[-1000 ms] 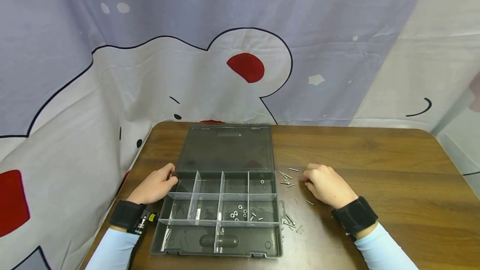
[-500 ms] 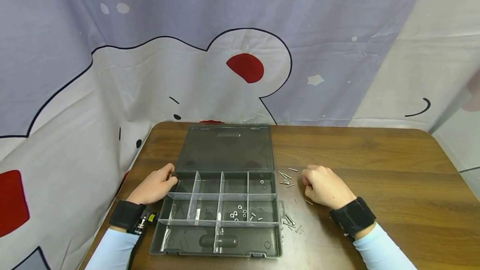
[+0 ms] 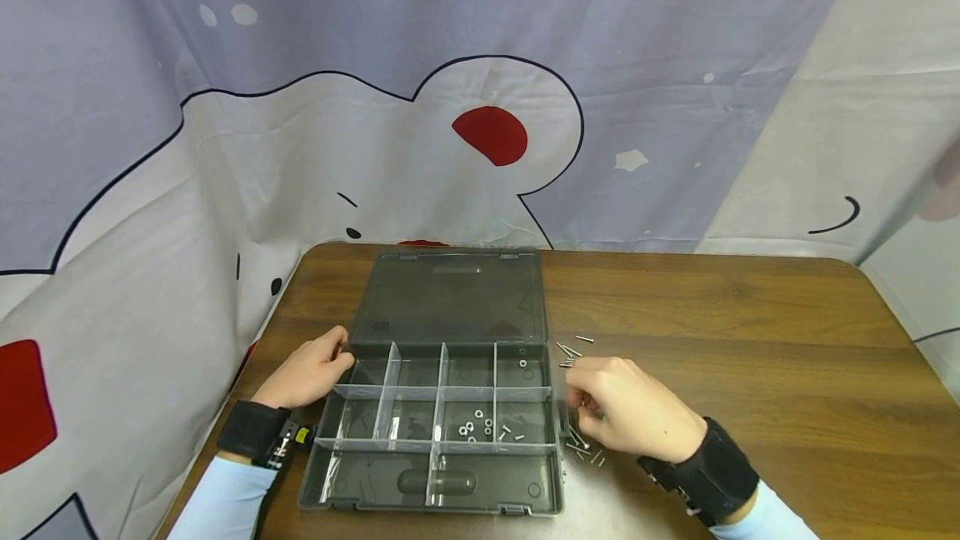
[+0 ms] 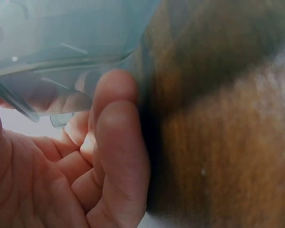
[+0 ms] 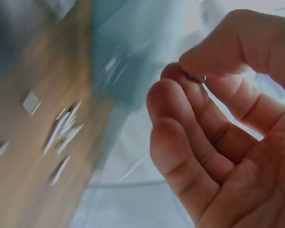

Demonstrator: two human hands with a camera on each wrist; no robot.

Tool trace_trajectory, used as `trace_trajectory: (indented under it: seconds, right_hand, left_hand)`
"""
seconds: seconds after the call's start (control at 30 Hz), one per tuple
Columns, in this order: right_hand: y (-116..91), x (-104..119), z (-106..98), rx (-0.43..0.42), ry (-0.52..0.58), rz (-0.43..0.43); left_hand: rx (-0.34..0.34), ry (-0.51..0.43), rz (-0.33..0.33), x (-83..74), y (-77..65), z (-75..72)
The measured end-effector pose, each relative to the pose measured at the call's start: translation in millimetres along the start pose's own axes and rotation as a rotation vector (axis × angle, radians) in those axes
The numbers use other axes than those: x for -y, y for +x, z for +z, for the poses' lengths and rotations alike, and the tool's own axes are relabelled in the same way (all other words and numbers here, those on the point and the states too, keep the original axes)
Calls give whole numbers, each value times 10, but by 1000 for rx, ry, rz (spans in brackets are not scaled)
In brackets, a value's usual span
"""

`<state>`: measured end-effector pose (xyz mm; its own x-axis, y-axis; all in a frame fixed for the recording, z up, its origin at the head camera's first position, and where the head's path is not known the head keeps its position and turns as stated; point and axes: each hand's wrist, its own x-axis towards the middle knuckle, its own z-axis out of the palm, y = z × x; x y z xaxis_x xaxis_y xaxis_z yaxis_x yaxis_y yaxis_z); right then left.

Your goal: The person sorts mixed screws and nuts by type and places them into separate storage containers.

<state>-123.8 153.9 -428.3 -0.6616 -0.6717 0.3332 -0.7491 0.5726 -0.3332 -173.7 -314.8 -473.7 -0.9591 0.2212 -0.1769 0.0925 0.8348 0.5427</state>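
A grey see-through compartment box point(image 3: 427, 505) lies on the table with its lid point(image 3: 450, 294) folded back. My left hand point(image 3: 307, 369) grips the box at its far left corner; in the left wrist view curled fingers point(image 4: 121, 142) lie against the clear wall. My right hand point(image 3: 630, 407) is over the box's right edge, above the table. Between its thumb and fingertips it pinches a small metal screw point(image 5: 198, 78), mostly hidden. Several nuts point(image 3: 468, 427) and a few short screws point(image 3: 507, 430) lie in the middle-row compartments. More nuts point(image 3: 522, 363) sit in the far right compartment.
Loose screws point(image 3: 568, 350) lie on the wooden table point(image 3: 750, 340) right of the box, with another group point(image 3: 577, 442) nearer me by its right side. A patterned curtain point(image 3: 487, 40) hangs behind the table's far edge.
My right hand has moved left and nearer to me, from right of the loose screws to the box's right edge. It now covers some loose screws. My left hand stays at the corner.
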Motion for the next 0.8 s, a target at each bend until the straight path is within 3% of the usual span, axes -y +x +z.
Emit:
trace_trajectory:
  seconds: [0.17,0.33,0.57,0.8]
  right_hand:
    - [-2,326,4,30,23,-141]
    - [-14,563,60,49,49,-228]
    - [-42,747,125,46,36,-272]
    - [-53,785,129,46,24,-269]
  left_hand:
    - [1,-2,1,0,2,1]
    - [-4,0,-2,-2,2,3]
    - [-5,-1,-2,-1,3,6]
    - [-7,-4,5,4,0,12]
